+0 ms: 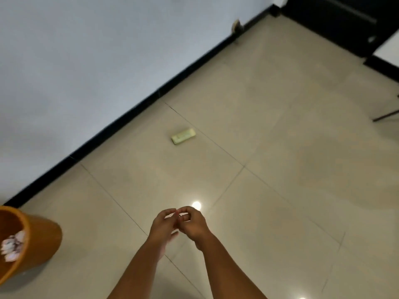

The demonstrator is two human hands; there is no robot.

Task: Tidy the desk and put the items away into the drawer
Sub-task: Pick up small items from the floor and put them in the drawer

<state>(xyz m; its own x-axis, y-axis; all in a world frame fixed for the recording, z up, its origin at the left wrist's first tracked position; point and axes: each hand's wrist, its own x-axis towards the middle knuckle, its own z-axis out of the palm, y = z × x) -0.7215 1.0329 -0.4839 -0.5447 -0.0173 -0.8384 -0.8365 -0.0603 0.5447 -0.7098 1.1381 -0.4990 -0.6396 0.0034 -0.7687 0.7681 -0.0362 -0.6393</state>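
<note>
A small pale green, flat rectangular packet (183, 136) lies on the beige tiled floor, not far from the black skirting board. My left hand (162, 223) and my right hand (192, 222) are held together low in the middle of the view, fingertips touching each other, fingers curled. I see nothing held in either hand, though the space between the fingers is partly hidden. Both hands are well short of the packet. No desk or drawer is in view.
An orange waste bin (36, 240) with crumpled paper inside stands at the bottom left by the white wall (97, 61). A black piece of furniture (336, 20) fills the top right corner, and a thin dark leg (386, 115) reaches in at the right edge.
</note>
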